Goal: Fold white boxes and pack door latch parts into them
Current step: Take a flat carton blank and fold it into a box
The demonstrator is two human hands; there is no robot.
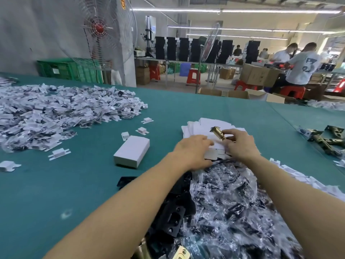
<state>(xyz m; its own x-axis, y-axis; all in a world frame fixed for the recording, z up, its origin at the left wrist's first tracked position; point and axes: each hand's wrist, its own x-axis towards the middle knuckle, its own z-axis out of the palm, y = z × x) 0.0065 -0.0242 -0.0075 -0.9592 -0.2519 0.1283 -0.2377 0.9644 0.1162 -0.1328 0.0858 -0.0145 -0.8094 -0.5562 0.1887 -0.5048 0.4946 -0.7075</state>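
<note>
While right hand (240, 144) pinches latch (217, 132), box (214, 153) lies half-hidden.

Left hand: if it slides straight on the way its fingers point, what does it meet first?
Probably the brass latch pinched in the right hand: the left hand lies on the flat white boxes, fingers pointing right and away toward it. Depth is unclear; it might pass beneath.

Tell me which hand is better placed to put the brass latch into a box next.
Right. The right hand pinches the brass latch just above the stack of white box blanks. The left hand rests on the blanks, holding nothing, so it likely suits steadying them.
</note>
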